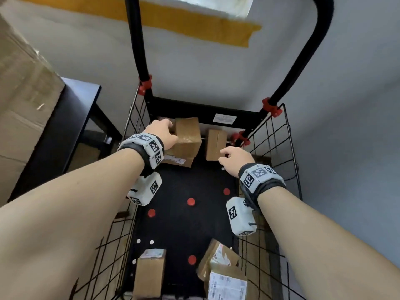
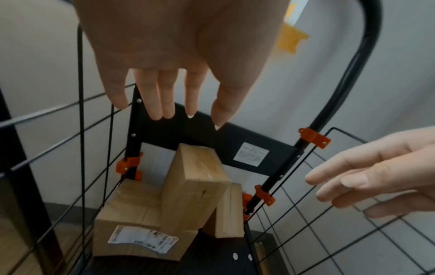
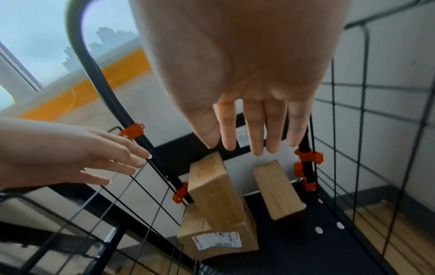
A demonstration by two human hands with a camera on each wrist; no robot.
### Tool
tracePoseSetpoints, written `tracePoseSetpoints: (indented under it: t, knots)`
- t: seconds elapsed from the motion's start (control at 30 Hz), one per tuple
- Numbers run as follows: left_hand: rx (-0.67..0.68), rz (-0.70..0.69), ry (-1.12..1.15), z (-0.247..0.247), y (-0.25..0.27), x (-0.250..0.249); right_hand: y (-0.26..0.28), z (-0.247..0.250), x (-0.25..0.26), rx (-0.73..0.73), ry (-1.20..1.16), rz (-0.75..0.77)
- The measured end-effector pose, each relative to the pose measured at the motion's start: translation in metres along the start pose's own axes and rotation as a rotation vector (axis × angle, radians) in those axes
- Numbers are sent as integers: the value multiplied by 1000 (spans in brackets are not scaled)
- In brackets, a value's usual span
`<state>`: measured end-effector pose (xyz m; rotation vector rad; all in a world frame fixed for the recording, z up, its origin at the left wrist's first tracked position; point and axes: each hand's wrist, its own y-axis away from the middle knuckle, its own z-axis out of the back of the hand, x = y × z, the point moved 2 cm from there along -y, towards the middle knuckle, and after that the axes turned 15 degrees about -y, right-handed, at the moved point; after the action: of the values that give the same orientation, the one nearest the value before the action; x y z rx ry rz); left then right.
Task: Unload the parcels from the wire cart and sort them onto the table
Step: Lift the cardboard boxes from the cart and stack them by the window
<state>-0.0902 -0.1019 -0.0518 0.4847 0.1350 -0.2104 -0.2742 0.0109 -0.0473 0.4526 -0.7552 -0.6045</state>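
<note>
bare arms, tagged wrist rigs on both

left hand [image 1: 161, 132] and right hand [image 1: 234, 158]: no sleeves, forearms bare to the frame edge. just behind each hand, a dark grey fabric wrist strap [image 1: 138, 151] carrying a band of white blocks printed with black square fiducial markers [image 1: 258, 173]. under each wrist hangs a rounded white camera pod [image 1: 145, 188], also marker-tagged; the one under the right wrist [image 1: 240, 215] shows a thin dark cord. fingernails longish with pale tips, seen in the wrist views.

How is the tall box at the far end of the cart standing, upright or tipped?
Tipped. The tall box leans sideways, its lower part resting on the flat labelled parcel beneath it, inside the wire cart.
</note>
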Motion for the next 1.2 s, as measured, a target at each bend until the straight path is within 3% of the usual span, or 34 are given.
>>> tracePoseSetpoints:
  t: [0.33,0.6,0.83,1.03,1.2]
  knots:
    - [105,123,150,-59,-96,10,-111,-34,-2,123,-13,-121]
    - [138,194,356,-93,-141,-8,-180,-77,1,255,-194,-126]
    - [144,187,208,-101,-145,-13,-186,-102,-13,413,-265,-133]
    - [102,112,71,-95,-141,-20,-185,-92,-16,373,-303,-133]
    - [181,207,165,-82,-130,-11,-174,-69,-31,281,-293,-201]
